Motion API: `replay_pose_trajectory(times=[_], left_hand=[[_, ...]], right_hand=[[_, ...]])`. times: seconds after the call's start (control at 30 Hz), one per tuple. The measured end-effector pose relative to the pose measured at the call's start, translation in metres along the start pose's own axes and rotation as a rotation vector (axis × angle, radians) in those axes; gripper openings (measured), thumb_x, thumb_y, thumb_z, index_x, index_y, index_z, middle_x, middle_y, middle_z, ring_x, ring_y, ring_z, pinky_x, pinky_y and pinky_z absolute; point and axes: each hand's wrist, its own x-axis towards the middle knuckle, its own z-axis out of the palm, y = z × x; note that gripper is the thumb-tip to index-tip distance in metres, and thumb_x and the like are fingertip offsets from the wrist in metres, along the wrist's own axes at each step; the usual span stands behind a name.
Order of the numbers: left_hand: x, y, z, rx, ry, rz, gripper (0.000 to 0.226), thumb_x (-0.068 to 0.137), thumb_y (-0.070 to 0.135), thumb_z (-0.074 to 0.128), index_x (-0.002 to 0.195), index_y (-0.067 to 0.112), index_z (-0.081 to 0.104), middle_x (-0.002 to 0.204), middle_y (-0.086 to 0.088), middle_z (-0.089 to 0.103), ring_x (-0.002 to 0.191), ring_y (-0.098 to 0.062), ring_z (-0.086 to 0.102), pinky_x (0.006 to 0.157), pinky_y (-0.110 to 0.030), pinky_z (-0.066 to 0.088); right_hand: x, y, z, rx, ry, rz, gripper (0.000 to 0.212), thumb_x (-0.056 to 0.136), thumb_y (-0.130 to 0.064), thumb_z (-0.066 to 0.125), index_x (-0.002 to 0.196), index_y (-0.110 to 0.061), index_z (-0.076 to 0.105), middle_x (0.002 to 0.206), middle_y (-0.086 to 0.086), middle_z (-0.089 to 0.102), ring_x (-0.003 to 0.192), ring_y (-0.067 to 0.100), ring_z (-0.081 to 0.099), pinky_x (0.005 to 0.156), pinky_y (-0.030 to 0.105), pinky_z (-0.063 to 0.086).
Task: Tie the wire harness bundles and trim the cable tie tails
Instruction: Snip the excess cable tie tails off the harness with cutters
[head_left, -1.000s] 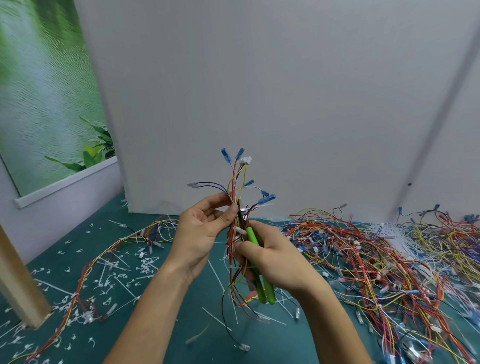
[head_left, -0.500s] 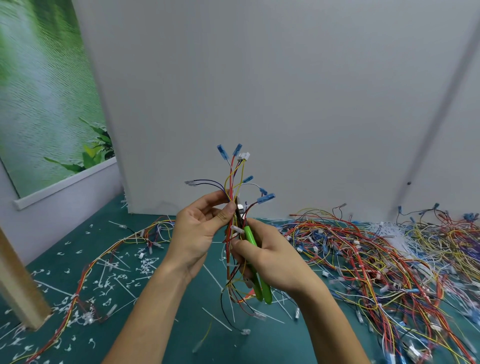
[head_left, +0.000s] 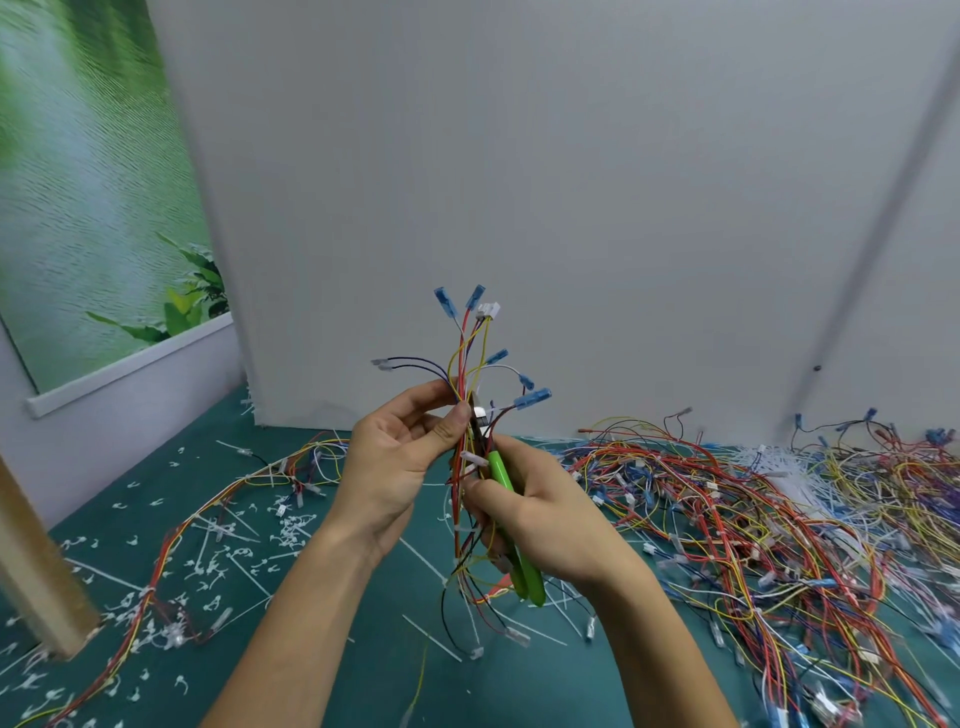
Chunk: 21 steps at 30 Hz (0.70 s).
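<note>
Your left hand (head_left: 400, 462) pinches the harness bundle (head_left: 465, 405) upright, steadying it while your right hand (head_left: 540, 514) grips the green cutters (head_left: 511, 525), nose at the tie.

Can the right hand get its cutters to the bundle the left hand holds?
Likely yes: right hand has the green-handled cutters alongside the wire harness bundle pinched by the left hand; nothing between.
</note>
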Motion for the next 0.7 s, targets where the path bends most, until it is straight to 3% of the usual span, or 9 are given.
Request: replay_pose_trajectory(times=[0.23,0.43,0.63,0.7], left_hand=[[-0.0002,-0.0008,0.0023,0.026,0.003,0.002,0.039,0.063,0.034,0.087,0.101,0.027,0.08,0.102,-0.003,0.077,0.09,-0.012,0.07,0.081,-0.02,0.055],[-0.0005,0.0001,0.0017,0.009,0.012,-0.005,0.038,0.061,0.033,0.086,0.098,0.027,0.081,0.1,-0.004,0.077,0.09,-0.013,0.071,0.08,-0.02,0.056],[-0.0009,-0.0002,0.0031,0.019,0.005,-0.008,0.038,0.062,0.034,0.086,0.099,0.029,0.08,0.101,-0.002,0.077,0.09,-0.012,0.07,0.081,-0.02,0.055],[-0.0008,-0.0005,0.0031,0.013,0.009,-0.009,0.038,0.062,0.032,0.086,0.099,0.028,0.081,0.101,-0.003,0.077,0.09,-0.012,0.07,0.081,-0.02,0.055]], right_hand=[[0.0019,0.0016,0.0016,0.014,-0.016,0.037,0.016,0.099,-0.018,0.059,0.109,-0.006,0.055,0.074,0.004,0.059,0.059,0.027,0.061,0.062,0.052,0.058],[0.0013,0.002,0.0014,-0.014,0.001,0.013,0.008,0.095,-0.017,0.056,0.101,-0.012,0.055,0.071,0.007,0.055,0.049,0.023,0.054,0.049,0.039,0.051],[0.0016,0.0003,0.0024,-0.026,0.008,0.027,0.023,0.092,-0.025,0.06,0.106,-0.008,0.057,0.073,0.004,0.06,0.057,0.024,0.062,0.057,0.048,0.057],[0.0015,0.0014,0.0022,-0.022,0.006,0.021,0.011,0.094,-0.017,0.057,0.102,-0.009,0.056,0.073,0.007,0.06,0.051,0.023,0.06,0.052,0.044,0.054]])
